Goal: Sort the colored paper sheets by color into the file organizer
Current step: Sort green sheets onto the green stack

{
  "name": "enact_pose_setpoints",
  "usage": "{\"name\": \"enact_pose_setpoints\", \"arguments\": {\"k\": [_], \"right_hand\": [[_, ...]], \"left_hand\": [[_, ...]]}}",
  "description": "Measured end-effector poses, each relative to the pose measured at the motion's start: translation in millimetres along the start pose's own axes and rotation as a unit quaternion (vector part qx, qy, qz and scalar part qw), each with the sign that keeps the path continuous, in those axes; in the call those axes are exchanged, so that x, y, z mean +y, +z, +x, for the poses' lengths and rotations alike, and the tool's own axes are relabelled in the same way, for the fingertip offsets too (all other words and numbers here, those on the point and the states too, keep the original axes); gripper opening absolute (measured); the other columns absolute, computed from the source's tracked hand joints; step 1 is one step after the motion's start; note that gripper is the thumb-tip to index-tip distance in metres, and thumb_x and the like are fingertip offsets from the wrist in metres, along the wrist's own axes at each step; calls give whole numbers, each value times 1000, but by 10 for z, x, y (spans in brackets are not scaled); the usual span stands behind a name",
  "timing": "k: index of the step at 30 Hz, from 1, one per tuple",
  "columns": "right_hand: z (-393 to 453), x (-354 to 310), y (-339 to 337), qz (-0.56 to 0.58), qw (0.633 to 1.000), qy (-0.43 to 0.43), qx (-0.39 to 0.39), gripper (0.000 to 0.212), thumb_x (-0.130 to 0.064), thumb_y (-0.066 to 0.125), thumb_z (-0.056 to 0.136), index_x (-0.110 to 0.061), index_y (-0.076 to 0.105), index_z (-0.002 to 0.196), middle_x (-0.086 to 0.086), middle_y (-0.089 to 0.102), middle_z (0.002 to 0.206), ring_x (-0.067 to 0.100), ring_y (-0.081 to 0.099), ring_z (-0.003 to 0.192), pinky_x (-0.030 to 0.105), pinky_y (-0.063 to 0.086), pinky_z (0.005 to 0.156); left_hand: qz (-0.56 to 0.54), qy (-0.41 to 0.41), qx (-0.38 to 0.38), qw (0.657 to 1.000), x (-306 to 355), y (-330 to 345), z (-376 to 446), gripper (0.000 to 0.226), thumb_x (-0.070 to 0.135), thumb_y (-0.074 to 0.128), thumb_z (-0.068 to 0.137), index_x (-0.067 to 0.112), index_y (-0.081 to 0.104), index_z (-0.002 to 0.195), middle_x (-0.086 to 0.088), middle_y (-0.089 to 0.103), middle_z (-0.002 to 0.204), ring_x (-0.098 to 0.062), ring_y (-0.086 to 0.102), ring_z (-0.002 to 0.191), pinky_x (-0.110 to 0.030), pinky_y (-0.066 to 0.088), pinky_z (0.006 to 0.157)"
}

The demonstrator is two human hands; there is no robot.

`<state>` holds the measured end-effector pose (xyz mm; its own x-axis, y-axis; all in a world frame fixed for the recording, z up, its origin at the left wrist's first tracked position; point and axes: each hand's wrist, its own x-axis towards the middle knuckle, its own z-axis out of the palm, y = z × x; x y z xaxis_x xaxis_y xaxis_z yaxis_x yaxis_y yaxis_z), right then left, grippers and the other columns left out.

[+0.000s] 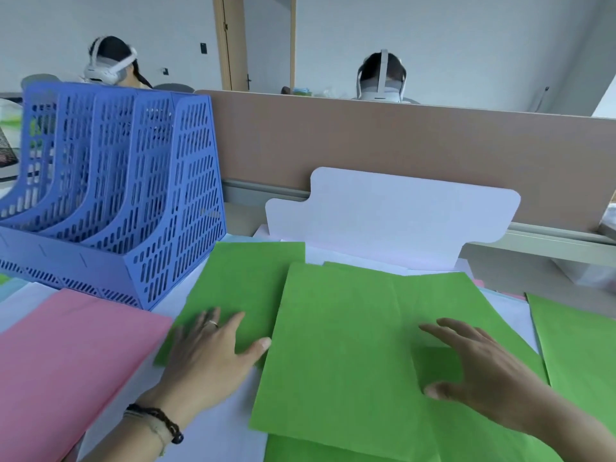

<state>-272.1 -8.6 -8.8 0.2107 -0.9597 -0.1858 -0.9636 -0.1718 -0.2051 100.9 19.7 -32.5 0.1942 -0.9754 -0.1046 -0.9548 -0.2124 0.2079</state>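
Pressing green sheets [340,345] — both hands flat.

Green sheets [336,345], pink sheet [66,361] — blue (perforated) organizer [133,181].

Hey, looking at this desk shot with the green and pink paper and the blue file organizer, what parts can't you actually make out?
All in the head view:
- file organizer: left end cut off by the frame edge; slot contents hidden by its perforated walls.
- pink sheets: run off the left and bottom edges.
- White sheets: mostly covered by the green sheets, so no count.
- right hand: motion-blurred; contact with the paper unclear.
- left hand: palm side hidden.
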Motion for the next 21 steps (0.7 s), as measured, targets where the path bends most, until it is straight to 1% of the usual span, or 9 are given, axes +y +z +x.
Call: {"name": "enact_pose_setpoints", "arguments": {"k": [3,6,8,10,12,14,15,18,21], "right_hand": [[25,38,-59,22,1000,6,-2,110,-57,79,66,-43,18,156,-18,36,148,8,41,131,31,28,118],[69,78,-116,66,998,13,-3,99,-33,88,68,-48,31,148,-22,51,122,3,54,108,24,40,107],[80,122,-186,162,987,21,-9,89,-10,88,69,-45,46,139,-12,64,110,8,68,86,20,55,85],[85,143,-242,296,955,24,-6,77,6,84,69,-31,61,132,3,75,93,16,74,79,19,56,72],[114,168,-242,373,927,31,16,65,12,80,71,-20,66,126,9,78,88,19,75,81,18,55,71],[158,207,-187,386,920,48,44,57,12,78,73,-17,68,122,11,77,90,24,74,82,23,58,70],[181,241,-153,379,922,60,53,55,11,78,74,-18,69,120,11,76,91,28,73,82,30,60,73],[233,342,-179,336,935,88,70,52,8,79,76,-19,70,119,6,75,84,30,67,69,47,59,73],[226,432,-493,256,948,96,164,50,5,80,77,-22,72,117,1,74,82,9,57,46,29,52,48]], "left_hand": [[8,7,1,1000,-24,65,-16,93,88,31,84,37,17,161,-6,10,171,-26,8,158,-52,12,126],[9,9,26,1000,-15,46,-19,95,89,39,80,37,24,159,0,24,168,-23,23,154,-51,18,125],[-4,19,44,999,11,41,-41,99,94,31,73,39,30,156,5,33,162,-21,32,149,-50,18,124],[-32,33,45,998,37,57,-78,114,103,15,60,41,30,155,7,35,157,-20,34,147,-49,18,124],[-62,47,10,997,30,96,-108,129,110,10,48,44,17,158,1,17,168,-23,22,153,-47,21,124],[-35,66,-27,997,-2,125,-127,137,112,10,42,45,-5,160,-1,-16,170,-23,-3,158,-46,8,127],[-16,74,-36,997,-30,137,-126,138,112,7,40,45,-11,159,-2,-23,168,-20,-12,158,-45,1,127],[-10,73,-13,997,-99,174,-100,133,110,4,43,46,-6,160,2,-19,169,-16,-11,157,-42,0,128],[-37,63,14,997,-85,246,-95,118,103,7,55,48,4,159,3,-7,171,-15,-5,158,-40,3,128]]}}
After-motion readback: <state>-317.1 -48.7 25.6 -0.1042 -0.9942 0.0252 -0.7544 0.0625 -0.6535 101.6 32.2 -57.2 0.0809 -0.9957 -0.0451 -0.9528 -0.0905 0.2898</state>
